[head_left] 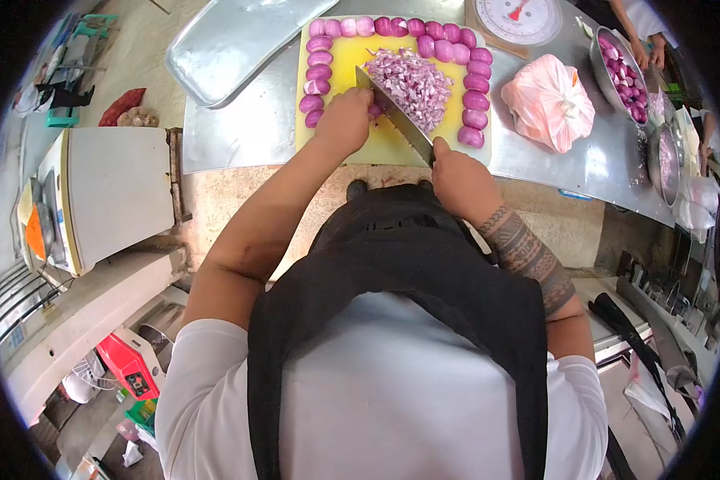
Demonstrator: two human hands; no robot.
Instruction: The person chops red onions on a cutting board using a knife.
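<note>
My right hand (pixel 462 182) is wrapped round the handle of a kitchen knife (pixel 400 118), whose broad blade slants up and left across the yellow cutting board (pixel 336 150). Left of the blade, my left hand (pixel 347 120) has its fingers curled down on a piece of red onion (pixel 374 111), mostly hidden by the fingers and the knife. A heap of chopped red onion (pixel 412 84) lies just beyond the blade. Peeled red onion halves (pixel 476 100) line the board's left, far and right edges.
A metal tray (pixel 240 48) lies at the back left of the steel table (pixel 232 144). A dial scale (pixel 522 18), a tied pinkish plastic bag (pixel 548 104) and a metal bowl of onions (pixel 622 80) stand to the right. Another person's hands (pixel 648 52) show behind the bowl.
</note>
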